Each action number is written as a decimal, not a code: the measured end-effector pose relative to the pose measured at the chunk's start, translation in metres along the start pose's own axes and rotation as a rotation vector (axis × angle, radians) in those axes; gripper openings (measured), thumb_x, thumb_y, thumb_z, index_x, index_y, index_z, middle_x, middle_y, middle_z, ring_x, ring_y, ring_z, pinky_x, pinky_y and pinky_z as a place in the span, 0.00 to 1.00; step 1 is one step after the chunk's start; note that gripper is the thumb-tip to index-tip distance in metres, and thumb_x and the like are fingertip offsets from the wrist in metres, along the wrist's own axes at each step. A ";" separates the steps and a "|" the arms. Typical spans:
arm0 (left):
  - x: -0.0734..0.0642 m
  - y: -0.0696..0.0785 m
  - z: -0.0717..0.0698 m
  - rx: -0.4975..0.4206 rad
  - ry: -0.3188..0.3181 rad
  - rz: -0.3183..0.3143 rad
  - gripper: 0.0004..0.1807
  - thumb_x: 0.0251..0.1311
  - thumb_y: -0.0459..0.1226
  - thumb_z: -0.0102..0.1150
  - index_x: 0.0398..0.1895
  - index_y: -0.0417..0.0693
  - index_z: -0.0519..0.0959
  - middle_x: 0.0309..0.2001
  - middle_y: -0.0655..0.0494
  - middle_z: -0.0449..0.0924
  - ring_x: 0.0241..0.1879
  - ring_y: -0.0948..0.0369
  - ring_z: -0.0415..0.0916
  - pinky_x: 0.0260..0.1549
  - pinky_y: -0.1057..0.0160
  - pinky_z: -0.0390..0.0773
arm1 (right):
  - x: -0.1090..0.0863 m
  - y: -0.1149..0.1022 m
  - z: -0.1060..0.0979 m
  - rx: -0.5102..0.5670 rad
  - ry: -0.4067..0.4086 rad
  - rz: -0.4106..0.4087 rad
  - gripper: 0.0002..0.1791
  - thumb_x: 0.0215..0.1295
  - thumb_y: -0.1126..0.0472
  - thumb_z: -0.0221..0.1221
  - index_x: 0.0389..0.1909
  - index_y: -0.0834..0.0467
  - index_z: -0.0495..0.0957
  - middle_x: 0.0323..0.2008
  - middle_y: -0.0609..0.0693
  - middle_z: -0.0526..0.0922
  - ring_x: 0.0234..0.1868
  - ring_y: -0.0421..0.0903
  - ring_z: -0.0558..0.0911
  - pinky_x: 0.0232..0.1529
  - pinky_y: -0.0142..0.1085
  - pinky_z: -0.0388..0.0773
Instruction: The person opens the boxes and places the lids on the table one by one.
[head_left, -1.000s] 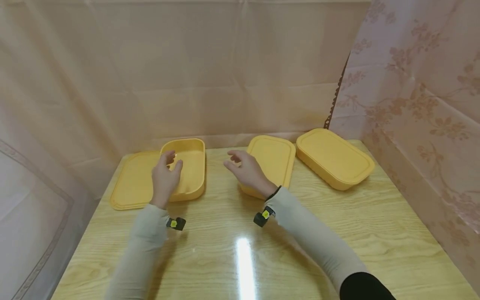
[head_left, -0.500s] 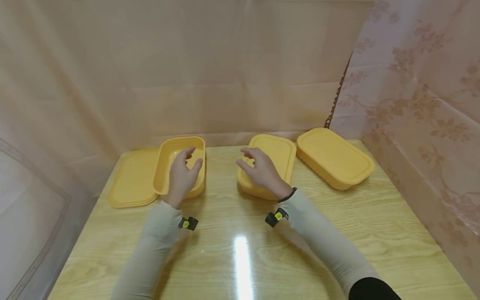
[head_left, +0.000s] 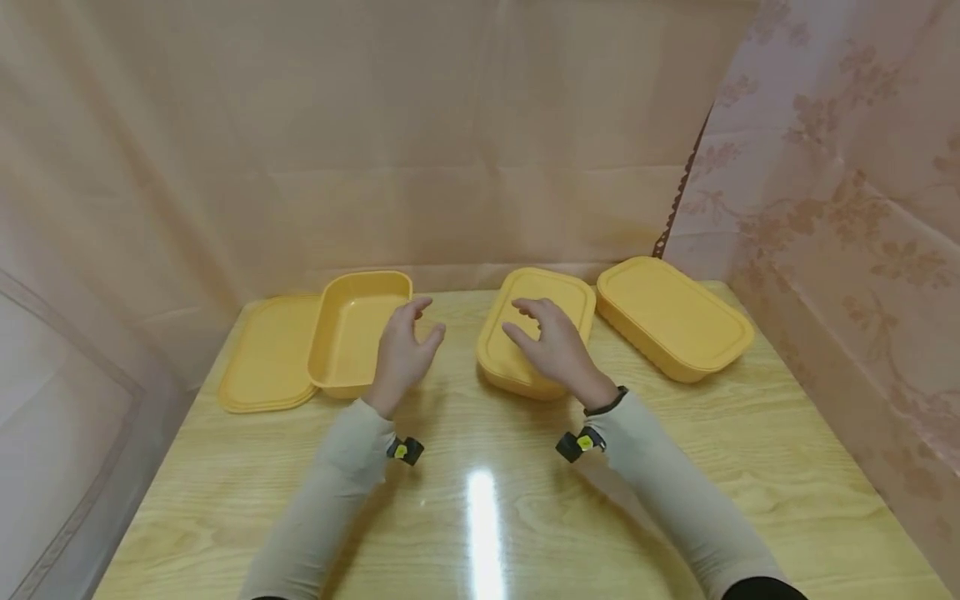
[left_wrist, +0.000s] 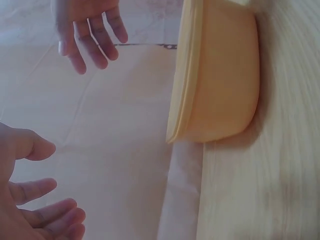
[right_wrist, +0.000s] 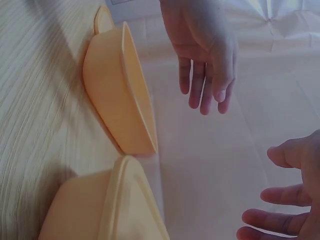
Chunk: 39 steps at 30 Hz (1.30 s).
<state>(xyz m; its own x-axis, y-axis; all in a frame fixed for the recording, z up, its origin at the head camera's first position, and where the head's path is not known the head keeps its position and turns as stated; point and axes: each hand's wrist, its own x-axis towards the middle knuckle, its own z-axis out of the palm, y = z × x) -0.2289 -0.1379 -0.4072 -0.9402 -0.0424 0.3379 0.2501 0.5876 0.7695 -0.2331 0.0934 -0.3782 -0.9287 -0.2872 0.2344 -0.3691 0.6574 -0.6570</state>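
L hand [head_left: 403, 357], R hand [head_left: 558, 346]: fingers apart, moved R vs b4; L nearer lidded box [head_left: 542, 284].

A yellow box [head_left: 354, 333] is standing open, upright on the table [head_left: 536, 533]; apart to its right, a matching box [right_wrist: 80, 207] is resting upright, its lid [head_left: 508, 346] seemingly seated.

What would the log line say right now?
left grip: empty, near lidless left box | right grip: empty, near lidded middle box
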 end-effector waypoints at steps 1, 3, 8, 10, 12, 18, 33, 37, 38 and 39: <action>-0.001 0.002 0.003 0.006 -0.008 0.001 0.24 0.62 0.38 0.59 0.60 0.38 0.73 0.54 0.38 0.76 0.55 0.44 0.72 0.53 0.45 0.73 | -0.002 0.001 -0.002 -0.008 -0.001 0.005 0.26 0.70 0.51 0.56 0.63 0.62 0.72 0.56 0.62 0.77 0.58 0.58 0.75 0.55 0.51 0.75; -0.002 0.004 0.008 0.013 -0.028 0.004 0.24 0.62 0.38 0.59 0.61 0.38 0.73 0.54 0.39 0.76 0.55 0.44 0.72 0.53 0.45 0.73 | -0.007 0.003 -0.007 -0.025 -0.001 0.014 0.26 0.70 0.51 0.56 0.63 0.62 0.72 0.56 0.63 0.76 0.59 0.59 0.75 0.56 0.52 0.74; -0.004 0.013 0.021 0.024 -0.070 0.018 0.25 0.62 0.38 0.59 0.62 0.41 0.72 0.58 0.39 0.76 0.57 0.45 0.72 0.54 0.45 0.74 | -0.016 0.008 -0.017 -0.070 0.021 0.024 0.26 0.70 0.51 0.56 0.63 0.63 0.72 0.57 0.64 0.76 0.59 0.60 0.74 0.58 0.54 0.72; -0.005 0.016 0.025 0.029 -0.076 0.033 0.25 0.61 0.38 0.60 0.62 0.40 0.73 0.58 0.39 0.76 0.57 0.45 0.73 0.55 0.45 0.74 | -0.019 0.010 -0.020 -0.080 0.030 0.033 0.27 0.70 0.51 0.57 0.62 0.63 0.72 0.57 0.64 0.76 0.60 0.60 0.74 0.59 0.55 0.71; -0.006 0.019 0.028 0.036 -0.089 0.040 0.25 0.61 0.38 0.60 0.61 0.40 0.73 0.58 0.39 0.76 0.57 0.45 0.73 0.56 0.46 0.74 | -0.022 0.012 -0.022 -0.091 0.033 0.042 0.27 0.70 0.50 0.57 0.63 0.63 0.71 0.58 0.63 0.75 0.60 0.60 0.73 0.60 0.55 0.71; -0.009 0.025 0.045 0.039 -0.215 0.059 0.31 0.59 0.41 0.63 0.65 0.43 0.69 0.66 0.40 0.68 0.66 0.44 0.65 0.64 0.43 0.68 | -0.033 0.027 -0.030 -0.118 0.063 0.065 0.28 0.70 0.51 0.56 0.64 0.63 0.70 0.59 0.64 0.73 0.61 0.62 0.71 0.60 0.57 0.69; -0.012 0.023 0.070 0.062 -0.380 0.090 0.39 0.56 0.48 0.68 0.69 0.48 0.65 0.73 0.38 0.55 0.73 0.43 0.54 0.68 0.42 0.64 | -0.051 0.060 -0.037 -0.148 0.124 0.128 0.33 0.69 0.47 0.57 0.65 0.65 0.67 0.60 0.68 0.69 0.61 0.64 0.69 0.59 0.60 0.69; -0.013 0.022 0.075 0.097 -0.440 0.068 0.45 0.53 0.52 0.70 0.71 0.48 0.62 0.75 0.37 0.52 0.74 0.43 0.52 0.68 0.42 0.63 | -0.054 0.065 -0.037 -0.154 0.120 0.147 0.35 0.69 0.47 0.57 0.67 0.66 0.66 0.61 0.69 0.68 0.61 0.65 0.69 0.59 0.61 0.68; -0.013 0.021 0.076 0.113 -0.453 0.064 0.46 0.51 0.53 0.70 0.72 0.48 0.62 0.75 0.36 0.51 0.74 0.42 0.51 0.68 0.42 0.63 | -0.055 0.066 -0.036 -0.154 0.118 0.147 0.35 0.68 0.47 0.57 0.67 0.66 0.65 0.60 0.69 0.68 0.60 0.66 0.69 0.59 0.61 0.68; -0.014 0.021 0.077 0.127 -0.459 0.062 0.48 0.51 0.54 0.71 0.72 0.48 0.61 0.75 0.36 0.50 0.74 0.42 0.51 0.68 0.42 0.62 | -0.057 0.067 -0.035 -0.153 0.117 0.149 0.35 0.68 0.46 0.57 0.67 0.66 0.65 0.60 0.69 0.68 0.59 0.66 0.69 0.58 0.60 0.68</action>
<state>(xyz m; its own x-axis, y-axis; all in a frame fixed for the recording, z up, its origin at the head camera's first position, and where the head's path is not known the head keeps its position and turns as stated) -0.2282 -0.0629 -0.4376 -0.9366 0.3399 0.0852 0.3055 0.6729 0.6737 -0.2065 0.1785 -0.4103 -0.9677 -0.1021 0.2307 -0.2205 0.7867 -0.5767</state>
